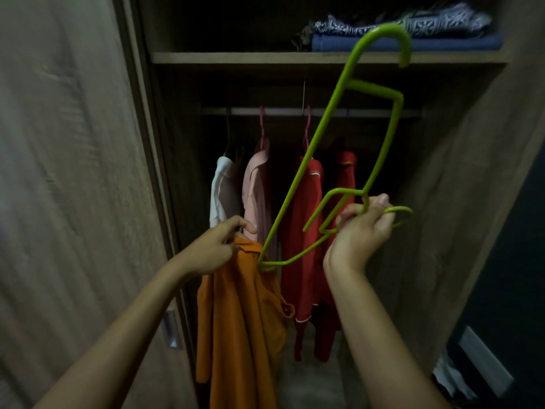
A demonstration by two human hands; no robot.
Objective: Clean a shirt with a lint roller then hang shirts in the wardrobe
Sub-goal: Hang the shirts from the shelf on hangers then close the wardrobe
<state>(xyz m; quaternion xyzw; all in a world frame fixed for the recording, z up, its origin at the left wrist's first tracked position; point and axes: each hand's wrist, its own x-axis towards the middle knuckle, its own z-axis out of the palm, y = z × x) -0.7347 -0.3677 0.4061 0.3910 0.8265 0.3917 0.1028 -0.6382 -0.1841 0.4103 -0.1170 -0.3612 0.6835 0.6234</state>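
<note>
Green plastic hangers (380,149) are gripped in the right hand (361,228), fingers and thumb curled round them near one end; there appear to be two, since one hook rises toward the shelf (295,58) and a second hook pokes out past the fingers. The upper hanger is held tilted, its lower corner (267,265) dipping to the collar of the orange shirt (241,314). This angle is probably chosen so that one shoulder arm can enter the neck opening first.

The left hand (215,249) pinches the orange shirt at the collar and holds it up in front of the open wardrobe, so the garment hangs free and the neck stays accessible (the index finger points forward, clear of the cloth).

Behind, on the rail (324,111), hang a white shirt (222,193), a pink shirt (256,187) and red garments (306,231), spaced apart. Room remains on the rail at the right. Folded textiles (407,33) lie on the shelf above. The wardrobe door (73,172) stands open at the left.
</note>
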